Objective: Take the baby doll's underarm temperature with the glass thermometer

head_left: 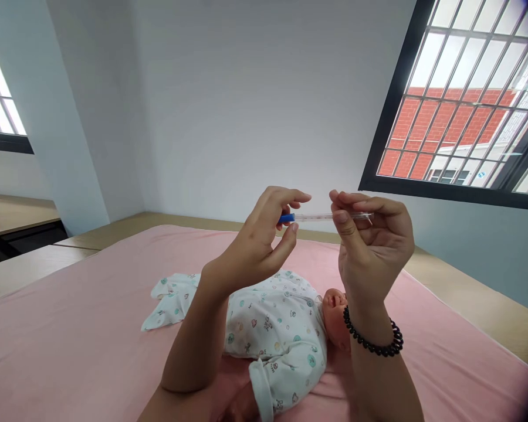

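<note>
A slim clear tube with a blue end, which looks like a glass thermometer (313, 217), lies level in the air between my hands. My right hand (372, 234) pinches its right part between thumb and fingertips, and a dark beaded bracelet (374, 343) circles that wrist. Around the blue end is my left hand (264, 234), thumb and forefinger spread apart, other fingers curled behind it; whether these touch it is unclear. Below, a baby doll (277, 322) in white patterned clothes lies on its back, head to the right, partly hidden by my forearms.
A pink sheet (92, 328) covers the wooden table (479, 287) under the doll. Behind stands a pale wall (255, 105), with a barred window (457, 111) at the right. Another table (22, 214) stands at the far left.
</note>
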`<action>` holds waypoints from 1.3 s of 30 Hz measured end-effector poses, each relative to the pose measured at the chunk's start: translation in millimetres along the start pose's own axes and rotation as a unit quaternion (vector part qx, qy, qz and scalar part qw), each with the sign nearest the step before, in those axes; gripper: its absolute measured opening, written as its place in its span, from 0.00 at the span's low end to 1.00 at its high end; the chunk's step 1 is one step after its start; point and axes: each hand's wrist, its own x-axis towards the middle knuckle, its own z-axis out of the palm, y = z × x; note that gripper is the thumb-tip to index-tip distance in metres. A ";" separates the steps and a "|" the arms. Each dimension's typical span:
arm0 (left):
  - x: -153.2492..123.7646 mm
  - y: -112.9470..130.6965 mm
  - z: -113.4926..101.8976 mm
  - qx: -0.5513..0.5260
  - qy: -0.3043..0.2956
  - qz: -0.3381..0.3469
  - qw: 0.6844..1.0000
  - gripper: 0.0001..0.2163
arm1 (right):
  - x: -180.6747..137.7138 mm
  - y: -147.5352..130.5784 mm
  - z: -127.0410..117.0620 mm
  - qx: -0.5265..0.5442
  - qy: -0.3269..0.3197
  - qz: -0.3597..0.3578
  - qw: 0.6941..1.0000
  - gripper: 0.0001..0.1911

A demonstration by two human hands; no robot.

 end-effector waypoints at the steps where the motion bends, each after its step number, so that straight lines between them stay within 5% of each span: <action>1: 0.0 0.3 0.0 0.003 0.006 0.000 1.000 0.18 | 0.2 0.4 -0.6 -0.005 0.000 0.001 1.000 0.09; 15: -4.6 -7.5 0.8 -0.053 0.034 -0.038 0.997 0.17 | 5.5 2.1 -9.6 -0.025 -0.018 0.000 1.000 0.07; 39: -1.8 -3.9 1.2 -0.038 0.073 0.021 0.996 0.14 | 4.8 2.6 -7.7 0.013 -0.027 0.004 1.000 0.08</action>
